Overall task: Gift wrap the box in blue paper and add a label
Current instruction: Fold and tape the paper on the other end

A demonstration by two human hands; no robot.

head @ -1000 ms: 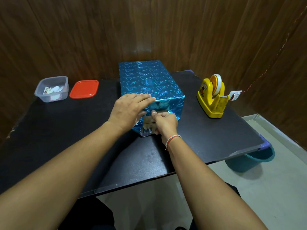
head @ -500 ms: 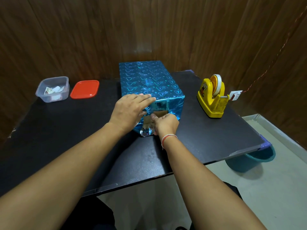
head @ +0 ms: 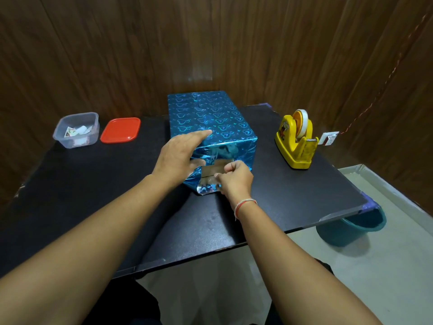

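The box (head: 206,113), wrapped in shiny blue heart-patterned paper, stands in the middle of the black table (head: 93,195). Its near end is partly closed, and a patch of brown cardboard (head: 216,168) shows between the folded flaps. My left hand (head: 178,156) clasps the near left corner, with the fingers flat on top and the thumb against the near face. My right hand (head: 234,179) pinches the bottom paper flap (head: 207,188), which sticks out at the foot of the near end.
A yellow tape dispenser (head: 295,141) stands right of the box. A clear plastic container (head: 77,130) with small paper pieces and its red lid (head: 120,130) sit at the back left. A teal bucket (head: 351,231) is on the floor under the table's right corner.
My right hand has dropped slightly from the cardboard gap to the bottom flap and now pinches it. My left hand has stayed on the corner.
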